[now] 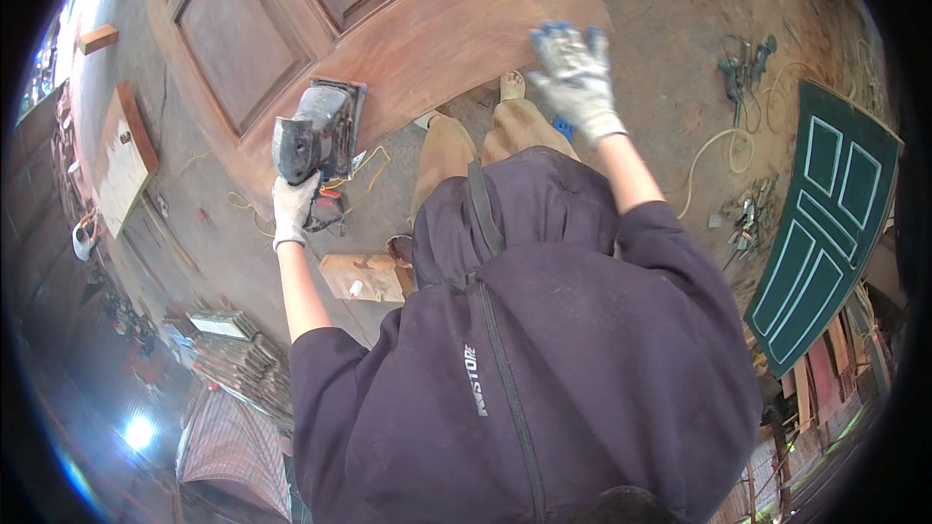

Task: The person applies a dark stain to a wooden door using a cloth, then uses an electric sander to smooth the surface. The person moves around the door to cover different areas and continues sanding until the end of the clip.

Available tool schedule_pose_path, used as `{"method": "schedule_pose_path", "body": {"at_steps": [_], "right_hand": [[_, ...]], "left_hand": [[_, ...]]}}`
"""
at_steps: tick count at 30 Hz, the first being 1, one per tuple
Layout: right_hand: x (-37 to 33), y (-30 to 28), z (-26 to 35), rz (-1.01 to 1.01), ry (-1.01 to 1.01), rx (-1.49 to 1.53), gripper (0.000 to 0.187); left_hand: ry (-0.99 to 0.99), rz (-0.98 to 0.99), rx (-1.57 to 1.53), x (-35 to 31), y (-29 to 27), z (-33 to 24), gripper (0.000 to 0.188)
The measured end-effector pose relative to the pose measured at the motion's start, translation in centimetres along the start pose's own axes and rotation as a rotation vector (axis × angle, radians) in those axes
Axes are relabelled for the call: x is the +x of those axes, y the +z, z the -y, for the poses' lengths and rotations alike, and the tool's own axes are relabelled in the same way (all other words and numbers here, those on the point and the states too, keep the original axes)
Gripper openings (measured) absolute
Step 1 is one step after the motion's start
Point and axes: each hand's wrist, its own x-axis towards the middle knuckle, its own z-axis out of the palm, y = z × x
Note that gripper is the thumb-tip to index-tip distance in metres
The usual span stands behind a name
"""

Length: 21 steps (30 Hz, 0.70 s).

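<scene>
A large reddish-brown wooden panel door (442, 53) lies in front of me, with recessed panels and raised mouldings. On its near left edge rests a black power sander (309, 136). My left hand (292, 209), in a white work glove, is closed around the sander's near end; the body of the tool hides some fingers. My right hand (575, 82) wears a white glove with blue fingertips. Its fingers are stretched and spread at the door's right end, slightly blurred, with nothing in them. Whether that palm touches the wood I cannot tell.
A yellow cord (374, 173) trails near the sander. Close to my left forearm lies a wooden block (354, 277). At right are green power tools (746, 68), a pale hose (723, 141) and a dark green panel (825, 223). Stacked boards (243, 354) stand at lower left.
</scene>
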Motion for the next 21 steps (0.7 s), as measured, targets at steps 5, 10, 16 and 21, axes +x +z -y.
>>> {"method": "schedule_pose_path", "body": {"at_steps": [5, 10, 16, 21], "right_hand": [[-3.2, 0.0, -4.7, -0.107, 0.041, -0.039, 0.069], [-2.3, -1.4, -0.7, -0.135, 0.048, 0.016, 0.065], [-5.0, 0.0, -0.9, -0.156, -0.066, 0.113, 0.065], [-5.5, 0.9, -3.8, -0.376, 0.181, 0.097, 0.069]], "left_hand": [[-0.072, -0.043, -0.189, 0.9, 0.3, 1.3, 0.034], [-0.038, -0.054, -0.219, 1.7, 0.2, 1.9, 0.027], [-0.034, -0.052, -0.165, 0.7, 0.0, -1.8, 0.032], [0.048, -0.028, -0.076, 0.2, -0.4, -4.5, 0.032]]}}
